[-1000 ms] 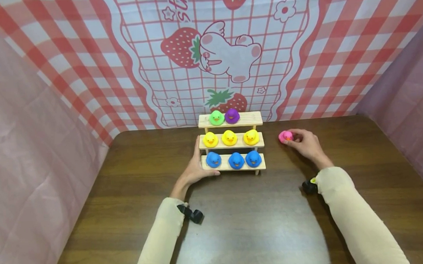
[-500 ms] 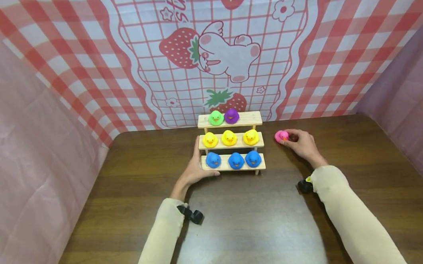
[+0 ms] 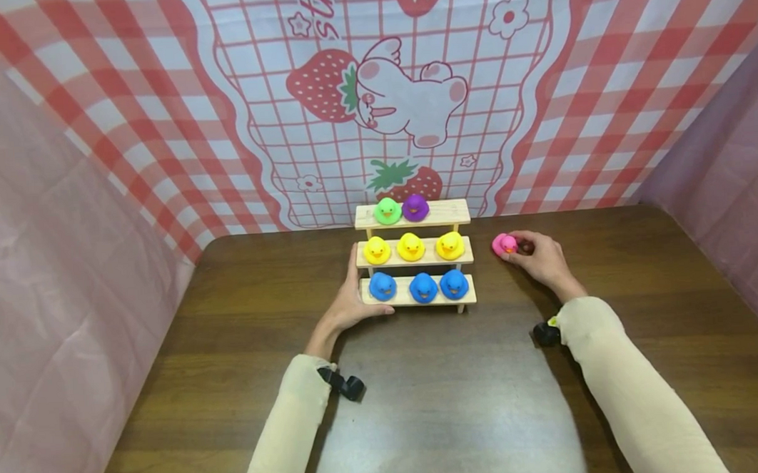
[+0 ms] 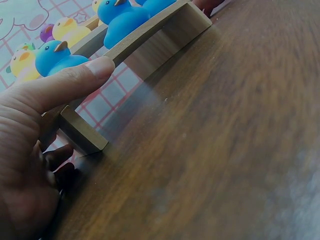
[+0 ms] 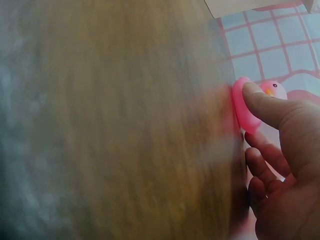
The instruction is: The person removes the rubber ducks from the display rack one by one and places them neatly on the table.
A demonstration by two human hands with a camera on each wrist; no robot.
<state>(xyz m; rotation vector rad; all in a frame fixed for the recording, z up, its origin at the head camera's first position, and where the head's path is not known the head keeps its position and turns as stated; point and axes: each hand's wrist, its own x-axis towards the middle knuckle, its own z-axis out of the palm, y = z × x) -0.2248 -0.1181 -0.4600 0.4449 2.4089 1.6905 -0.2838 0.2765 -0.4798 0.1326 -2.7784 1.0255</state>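
In the head view a three-tier wooden shelf [image 3: 445, 213] stands at the back middle of the table. Its top tier bears a green rubber duck [image 3: 387, 212] and a purple rubber duck [image 3: 415, 208]. Three yellow ducks [image 3: 411, 248] sit on the middle tier, three blue ducks [image 3: 423, 288] on the lowest. My left hand [image 3: 347, 304] holds the shelf's left end, thumb along the front edge of the lowest tier [image 4: 142, 36]. Right of the shelf, my right hand [image 3: 543, 258] pinches a pink rubber duck [image 3: 504, 244] between thumb and fingers, at the tabletop.
The brown wooden table [image 3: 452, 397] spreads in front of the shelf and to both sides. Behind it hangs a red-and-white strawberry-print cloth [image 3: 427, 170]. Pink curtains [image 3: 52, 268] close off the left and right sides.
My right hand has shifted slightly left with the pink duck, toward the shelf, then stayed put over the last half second. The left hand and the shelf look unmoved.
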